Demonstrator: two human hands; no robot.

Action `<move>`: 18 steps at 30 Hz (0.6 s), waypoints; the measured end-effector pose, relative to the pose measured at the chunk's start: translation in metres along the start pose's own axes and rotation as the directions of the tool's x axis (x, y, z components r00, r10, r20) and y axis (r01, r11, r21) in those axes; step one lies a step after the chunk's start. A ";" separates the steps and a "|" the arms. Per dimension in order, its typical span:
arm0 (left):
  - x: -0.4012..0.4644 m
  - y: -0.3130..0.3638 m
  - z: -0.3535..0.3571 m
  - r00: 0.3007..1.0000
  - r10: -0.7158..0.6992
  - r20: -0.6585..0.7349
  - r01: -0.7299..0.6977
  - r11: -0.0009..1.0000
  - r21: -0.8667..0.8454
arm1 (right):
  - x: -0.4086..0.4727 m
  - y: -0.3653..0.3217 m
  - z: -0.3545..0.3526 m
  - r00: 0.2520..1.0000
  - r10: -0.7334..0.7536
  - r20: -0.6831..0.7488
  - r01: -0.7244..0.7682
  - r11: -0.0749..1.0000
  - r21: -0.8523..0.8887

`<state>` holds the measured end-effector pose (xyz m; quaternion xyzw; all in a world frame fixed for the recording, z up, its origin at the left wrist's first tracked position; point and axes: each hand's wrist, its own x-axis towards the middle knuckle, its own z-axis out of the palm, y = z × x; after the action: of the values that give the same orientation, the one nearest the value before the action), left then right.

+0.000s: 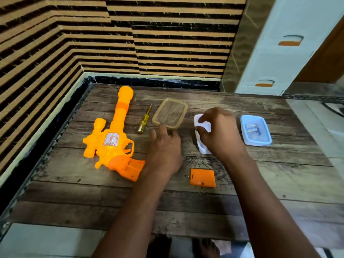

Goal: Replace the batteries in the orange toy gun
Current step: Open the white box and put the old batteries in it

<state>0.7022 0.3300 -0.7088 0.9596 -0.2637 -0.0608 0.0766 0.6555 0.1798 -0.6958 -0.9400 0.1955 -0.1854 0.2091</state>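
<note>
Toy gun: the orange toy gun (111,138) lies flat on the left part of the wooden table (260,183), barrel pointing away towards the striped wall, grip nearest the person. The battery bay in the grip is uncovered.
Battery cover: an orange cover (202,178) lies on the table by itself, between the two forearms and right of the gun's grip.
Screwdriver: a yellow-handled screwdriver (143,121) lies just right of the barrel, tip pointing away.
Clear lid: a clear tan-rimmed lid (169,113) lies flat, right of the screwdriver.
Left hand: the left hand (163,146) has its fingers stretched out and relaxed, their tips at the near edge of the clear lid; it grips nothing.
Right hand: the right hand (217,131) curls its fingers and thumb round the rim of a white container (203,135), gripping it at its far end.
Batteries: several batteries (252,129) lie in a light blue tray (256,129) to the right of the right hand, apart from it.
Background: a white drawer unit (275,49) with orange handle slots stands beyond the table's right corner.
</note>
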 end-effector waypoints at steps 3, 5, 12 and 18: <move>0.004 0.002 0.005 1.000 0.006 0.016 -0.006 1.000 -0.012 | -0.022 0.009 -0.003 0.990 0.130 -0.062 -0.128 0.991 0.034; 0.005 0.003 0.008 1.000 0.020 0.009 -0.020 1.000 0.009 | -0.030 0.014 -0.005 0.979 0.182 -0.091 -0.176 0.982 0.069; 0.007 0.003 0.020 0.991 0.071 -0.114 -0.053 0.987 0.151 | -0.032 0.019 -0.009 0.966 0.257 -0.012 -0.254 0.960 0.114; 0.005 0.006 0.022 0.986 0.110 -0.125 -0.092 0.985 0.145 | -0.034 0.018 -0.012 0.947 0.320 0.035 -0.321 0.930 0.177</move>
<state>0.7002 0.3196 -0.7292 0.9499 -0.3100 0.0257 0.0300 0.6161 0.1756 -0.7029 -0.8732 0.3282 -0.1631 0.3212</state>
